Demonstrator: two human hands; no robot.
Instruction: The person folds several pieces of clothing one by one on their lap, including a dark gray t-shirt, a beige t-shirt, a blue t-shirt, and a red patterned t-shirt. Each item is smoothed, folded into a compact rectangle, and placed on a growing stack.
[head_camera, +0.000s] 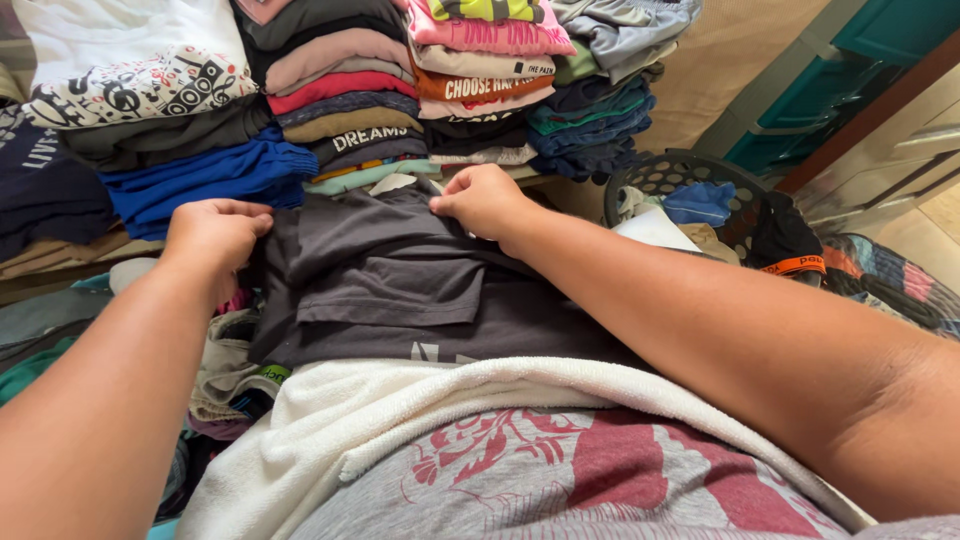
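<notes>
A white towel (420, 400) lies nearest, below the dark grey shirt (400, 275). The left hand (215, 232) pinches its left edge, the right hand (485, 200) its far collar; the shirt runs crosswise between the closed fingers.

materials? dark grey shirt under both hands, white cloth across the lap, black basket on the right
Dark grey shirt: looks like thin matte cotton-type knit; soft folds, no sheen. White cloth: likely terry towelling; looped nubby pile. Black basket: apparently moulded plastic; rigid perforated rim. Left hand and right hand pinch the shirt's far edge.
</notes>
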